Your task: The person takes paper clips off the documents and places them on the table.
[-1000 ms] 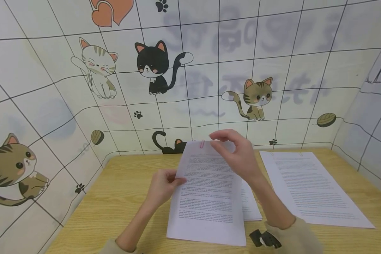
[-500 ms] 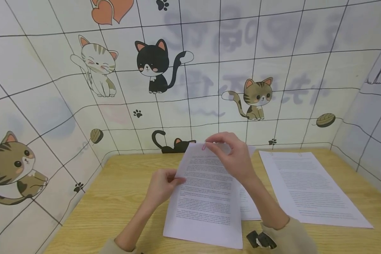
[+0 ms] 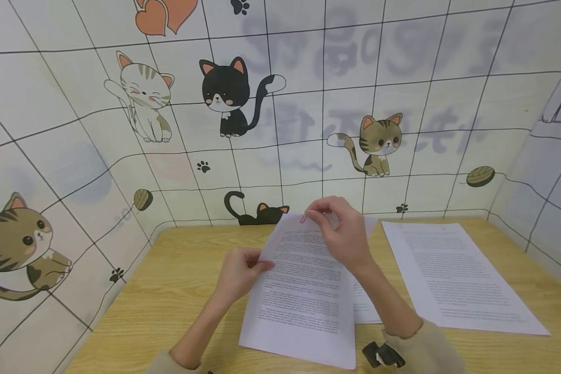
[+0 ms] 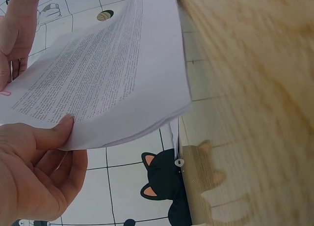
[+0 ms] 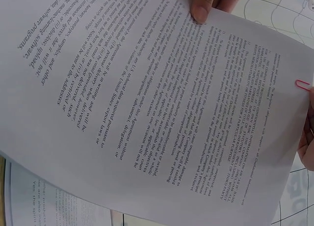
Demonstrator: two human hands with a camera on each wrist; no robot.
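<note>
My left hand [image 3: 237, 274] pinches the left edge of several printed sheets [image 3: 304, 291], thumb in front and fingers behind; the left wrist view shows more than one layer at their edge. The sheets are held up, tilted over the table. On their top edge sits a pink paper clip [image 3: 303, 218], seen also as a pink wire loop [image 5: 302, 84] at the edge in the right wrist view. My right hand [image 3: 343, 234] pinches the clip's upper end between thumb and index finger. The fingertips hide that end of the clip.
Another printed page [image 3: 365, 304] lies partly hidden behind the held sheets. To the right on the wooden table [image 3: 177, 301] lies a printed stack [image 3: 458, 275] with two yellowish clips on its top edge. A cat-patterned wall covering [image 3: 290, 130] stands close behind.
My right hand moved left and slightly down from beside the paper clip until its thumb and finger met it. The held sheets' lower end shifted slightly left. My left hand kept its grip.
</note>
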